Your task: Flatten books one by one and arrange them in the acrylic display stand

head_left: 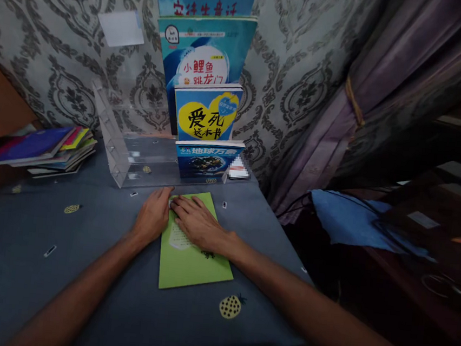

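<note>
A light green book (pixel 188 275) lies flat on the table, with a pale panel of small print and a dark drawing on its upward side. My right hand (pixel 199 224) rests across its upper part, palm down and fingers stretched toward the top left corner. Along the book's upper left edge is my left hand (pixel 153 214), its fingers bent in at the edge and the tips close to those of my right hand. Whether the left fingertips go under the book is hidden.
Just beyond the hands, a clear stepped acrylic rack (pixel 111 140) holds blue books (pixel 207 162) upright in tiers against the patterned wall covering (pixel 298 65). A pile of books (pixel 49 147) lies at the left. The table's right edge (pixel 285 238) borders a dark area with blue cloth (pixel 344 216).
</note>
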Demonstrator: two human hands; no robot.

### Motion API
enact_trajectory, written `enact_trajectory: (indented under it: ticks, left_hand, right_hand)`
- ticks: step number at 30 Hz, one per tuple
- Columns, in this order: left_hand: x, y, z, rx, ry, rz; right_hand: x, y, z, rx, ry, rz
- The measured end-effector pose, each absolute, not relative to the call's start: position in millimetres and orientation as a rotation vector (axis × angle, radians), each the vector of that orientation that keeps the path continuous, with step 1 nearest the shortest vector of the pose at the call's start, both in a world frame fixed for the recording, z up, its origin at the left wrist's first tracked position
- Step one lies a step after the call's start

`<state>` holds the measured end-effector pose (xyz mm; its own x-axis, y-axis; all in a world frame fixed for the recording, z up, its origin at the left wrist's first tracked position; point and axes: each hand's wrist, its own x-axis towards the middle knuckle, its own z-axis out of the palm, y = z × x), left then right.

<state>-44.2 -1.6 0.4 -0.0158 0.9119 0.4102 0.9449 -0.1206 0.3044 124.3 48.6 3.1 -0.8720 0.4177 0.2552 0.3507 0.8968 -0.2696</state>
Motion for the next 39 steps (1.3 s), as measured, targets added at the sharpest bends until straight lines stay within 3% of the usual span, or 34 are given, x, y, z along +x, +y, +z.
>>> enact_trajectory:
  ticks: [10,39]
  left_hand:
    - [-19,-14,19,-2.139,-1.998,-0.154]
    - [-21,-10,14,-2.134,-1.981,-0.135]
  right_hand:
    - [125,48,3,-0.560,-2.721,0.322]
    - [142,54,-5,-0.818,-2.626,0.364]
